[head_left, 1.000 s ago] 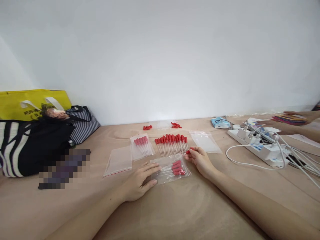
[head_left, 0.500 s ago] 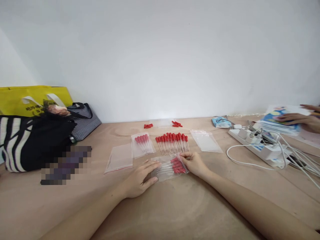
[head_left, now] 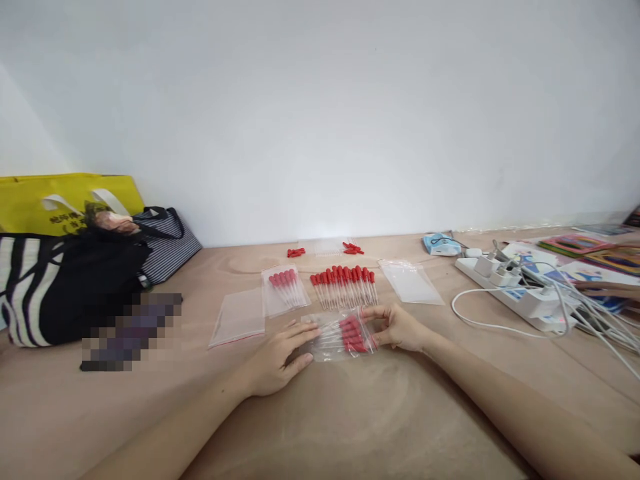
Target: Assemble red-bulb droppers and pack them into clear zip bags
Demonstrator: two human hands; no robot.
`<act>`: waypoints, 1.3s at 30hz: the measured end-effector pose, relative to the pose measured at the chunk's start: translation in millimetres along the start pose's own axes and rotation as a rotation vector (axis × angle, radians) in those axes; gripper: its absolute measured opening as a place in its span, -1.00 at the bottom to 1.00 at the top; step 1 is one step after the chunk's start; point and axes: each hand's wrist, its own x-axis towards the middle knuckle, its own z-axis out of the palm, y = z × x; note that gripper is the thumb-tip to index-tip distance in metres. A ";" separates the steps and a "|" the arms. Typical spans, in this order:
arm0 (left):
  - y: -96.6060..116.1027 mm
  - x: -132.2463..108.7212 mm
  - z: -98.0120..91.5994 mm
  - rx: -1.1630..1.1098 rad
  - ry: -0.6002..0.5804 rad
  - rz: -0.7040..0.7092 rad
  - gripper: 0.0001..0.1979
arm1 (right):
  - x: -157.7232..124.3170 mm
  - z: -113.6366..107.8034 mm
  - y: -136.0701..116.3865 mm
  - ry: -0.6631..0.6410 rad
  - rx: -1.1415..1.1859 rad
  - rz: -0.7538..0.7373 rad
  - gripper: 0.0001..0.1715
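Note:
A clear zip-lock bag (head_left: 320, 350) lies flat in front of me, holding several glass droppers with red rubber bulbs (head_left: 353, 331), bulbs toward the right. My left hand (head_left: 277, 360) rests on the table with fingers stretched out, fingertips on the bag's left end and thumb apart. At the bag's right end, my right hand (head_left: 403, 328) grips it, forefinger at the upper corner and thumb at the lower. Just beyond, a row of loose droppers (head_left: 344, 283) lies side by side. A second bag (head_left: 267, 303) with droppers is to its left.
Flat zip bags (head_left: 239, 320) (head_left: 413, 283) lie on both sides. Red rubber bulbs (head_left: 296, 253) (head_left: 353, 249) are near the wall. A white power strip (head_left: 520, 300) with cables and a blue mask (head_left: 441, 244) are right; another person's hand (head_left: 613, 291) is among papers. Bags (head_left: 65, 287) stand left.
My right hand has gone from a pinch at the bag's upper right corner to thumb and forefinger spread across its right end. My left hand stays put. The other person's hand moved closer, over papers.

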 end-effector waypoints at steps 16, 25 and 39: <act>1.1 26.6 -8.0 -0.071 0.177 -0.023 -0.78 | -0.7 5.8 -4.2 -0.043 -0.229 -0.183 -0.45; -0.7 102.6 -14.3 -0.241 -0.287 -0.254 -0.43 | -0.7 9.2 -0.9 0.020 -0.388 -0.308 -0.56; -22.8 43.7 -39.3 -0.802 0.314 -0.539 -0.59 | 1.9 6.7 9.0 0.102 -0.281 -0.089 -0.54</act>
